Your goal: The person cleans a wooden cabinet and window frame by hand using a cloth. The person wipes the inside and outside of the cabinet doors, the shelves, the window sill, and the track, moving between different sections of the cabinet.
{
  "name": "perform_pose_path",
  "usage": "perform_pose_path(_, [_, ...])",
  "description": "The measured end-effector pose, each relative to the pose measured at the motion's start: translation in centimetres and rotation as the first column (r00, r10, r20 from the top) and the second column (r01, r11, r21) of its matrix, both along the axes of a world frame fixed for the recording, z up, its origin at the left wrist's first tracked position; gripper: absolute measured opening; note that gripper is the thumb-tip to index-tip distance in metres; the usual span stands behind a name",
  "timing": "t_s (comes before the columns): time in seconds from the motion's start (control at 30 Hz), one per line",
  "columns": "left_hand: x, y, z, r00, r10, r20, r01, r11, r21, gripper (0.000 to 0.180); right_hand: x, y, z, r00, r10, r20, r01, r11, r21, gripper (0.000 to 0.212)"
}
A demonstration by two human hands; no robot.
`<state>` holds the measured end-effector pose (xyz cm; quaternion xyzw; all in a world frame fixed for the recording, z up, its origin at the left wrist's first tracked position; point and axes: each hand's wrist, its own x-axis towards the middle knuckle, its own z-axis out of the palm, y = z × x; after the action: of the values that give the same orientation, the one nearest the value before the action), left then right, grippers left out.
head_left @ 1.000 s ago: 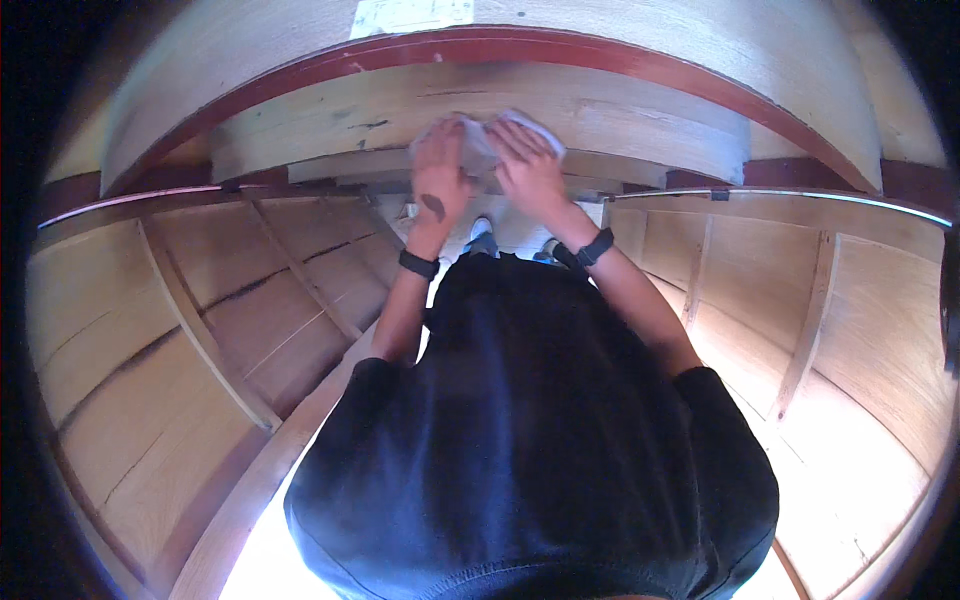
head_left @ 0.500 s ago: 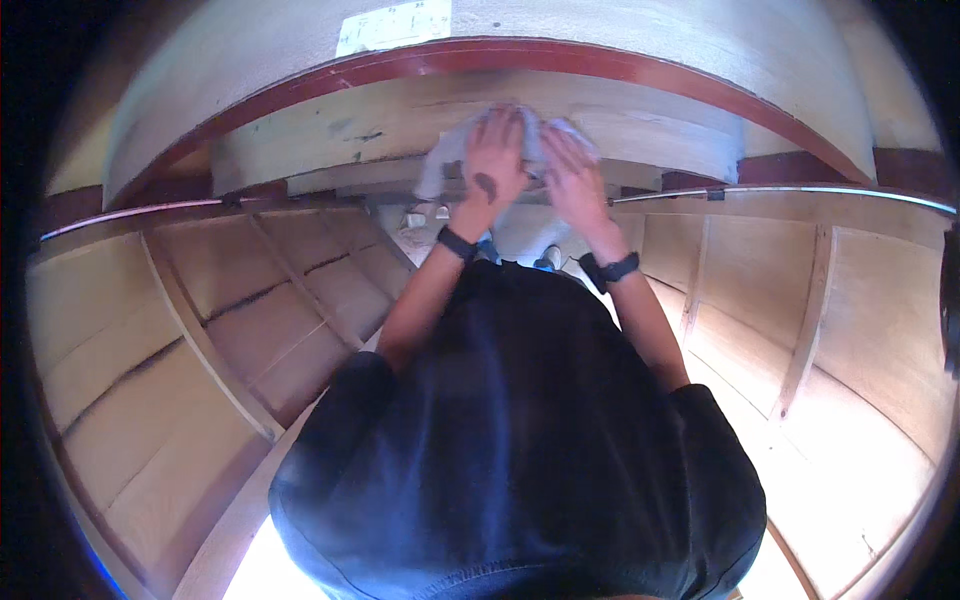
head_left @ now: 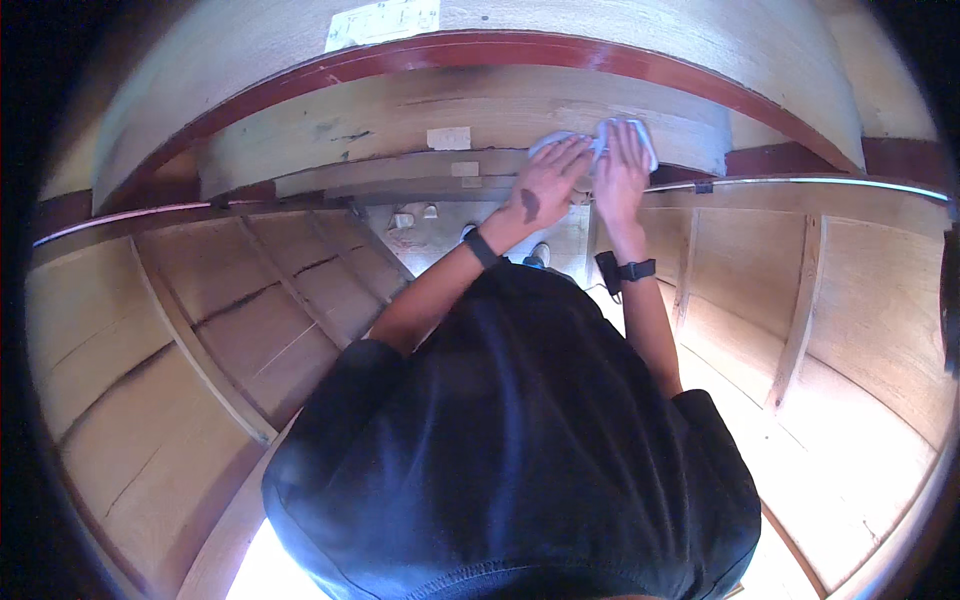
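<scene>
A pale greyish-white cloth [head_left: 648, 153] lies bunched against the wooden shelf board [head_left: 400, 120], right of the middle. My right hand [head_left: 622, 178] presses on it with long fingers pointing away from me, and cloth edges show around the fingertips. Beside it on the left, my left hand [head_left: 548, 182] holds another part of the same cloth, fingers slanted to the right. The palms and the cloth underneath are hidden. A dark band sits on each wrist.
A red-brown edge strip [head_left: 480, 47] curves across, beyond the board. A paper label [head_left: 383, 22] lies on the far surface, and a smaller one [head_left: 449, 138] on the board. Wooden panels [head_left: 230, 290] stand left and right [head_left: 760, 260]. Small pale objects [head_left: 402, 220] lie on the floor.
Both hands have slid to the right along the board with the cloth. The small label that they covered now shows. The view has shifted slightly.
</scene>
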<state>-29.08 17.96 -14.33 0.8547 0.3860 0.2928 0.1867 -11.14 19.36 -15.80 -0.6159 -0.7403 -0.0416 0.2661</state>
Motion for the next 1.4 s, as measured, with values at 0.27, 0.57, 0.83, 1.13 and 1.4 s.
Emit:
perform_pose_path(0.27, [-14.0, -1.3, -0.3, 0.895, 0.442, -0.059, -0.439, 0.897, 0.058, 0.07, -12.7, -0.1, 1.5, 0.885, 0.434, -0.168, -0.45, 0.889, -0.078, 0.056])
perform_pose_path(0.57, [-16.1, -0.9, -1.3, 0.753, 0.657, -0.029, -0.638, 0.741, 0.208, 0.058, -15.6, 0.7, 0.9, 0.808, 0.56, -0.185, -0.566, 0.824, 0.025, 0.05])
perform_pose_path(0.83, [-15.3, -2.1, -0.6, 0.867, 0.497, -0.021, -0.487, 0.856, 0.174, 0.027, -8.9, -0.4, 1.5, 0.826, 0.467, -0.316, -0.478, 0.877, 0.048, 0.03])
perform_pose_path(1.13, [-11.6, -0.3, 6.0, 0.951, 0.198, 0.237, -0.266, 0.915, 0.303, 0.026, -3.5, -0.5, 10.1, 0.872, 0.4, -0.283, -0.372, 0.916, 0.147, 0.03])
perform_pose_path(1.4, [-7.9, 6.5, 6.6, 0.884, 0.451, 0.119, -0.466, 0.84, 0.276, 0.041, -2.2, 5.5, 9.3, 0.954, 0.111, -0.278, -0.094, 0.993, 0.071, 0.034])
